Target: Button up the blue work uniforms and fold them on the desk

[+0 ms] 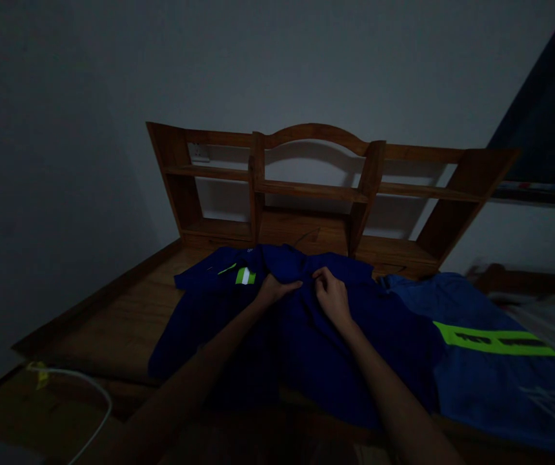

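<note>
A dark blue work shirt (306,336) lies spread on the wooden desk, its collar end toward the shelf. On its left side is a yellow-green and silver reflective patch (245,276). Near the upper middle of the shirt, my left hand (275,290) grips the cloth, its thumb stretched to the right and its other fingers mostly hidden. A short gap away, my right hand (332,296) has its fingers curled in a pinch on the shirt's front. Dim light hides the fine detail between the fingertips.
Behind the shirt, a wooden shelf unit (311,192) stands against the wall. To the right lies a lighter blue garment (490,381) with a yellow-green band. A white cable (106,394) curves at the lower left, beside the desk's (127,323) front edge.
</note>
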{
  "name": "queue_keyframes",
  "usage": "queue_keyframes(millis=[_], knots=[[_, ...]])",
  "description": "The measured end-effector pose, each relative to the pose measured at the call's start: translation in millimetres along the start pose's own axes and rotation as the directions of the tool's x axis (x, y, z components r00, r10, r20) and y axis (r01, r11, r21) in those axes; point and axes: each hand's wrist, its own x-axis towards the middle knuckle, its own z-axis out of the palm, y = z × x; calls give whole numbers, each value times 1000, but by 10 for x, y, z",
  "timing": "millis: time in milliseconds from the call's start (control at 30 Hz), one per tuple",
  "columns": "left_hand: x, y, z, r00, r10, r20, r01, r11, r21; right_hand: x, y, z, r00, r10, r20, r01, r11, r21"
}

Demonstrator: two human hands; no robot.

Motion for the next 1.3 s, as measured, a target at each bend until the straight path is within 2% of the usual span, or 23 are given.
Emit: queue_keyframes(millis=[167,333,500,900,1067,1300], knots=[[-14,31,6,995,93,-44,-92,995,29,6,14,15,1000,-5,-8,5,1000,-8],[-33,32,27,985,108,-137,-84,982,171,1,-12,-7,1000,-20,1,20,1000,-10],[-72,79,59,969,168,-182,-115,956,270,-10,-34,-26,1000,-14,11,14,1000,-24],[-56,58,36,971,180,-156,-126,943,307,7,-10,1,998,-50,44,51,999,-4],[-86,118,45,961,254,-111,-204,918,339,-2,-27,-8,997,-53,64,53,999,10],[-100,167,71,954,273,-128,-207,902,379,3,-18,1,997,-51,64,50,999,19]])
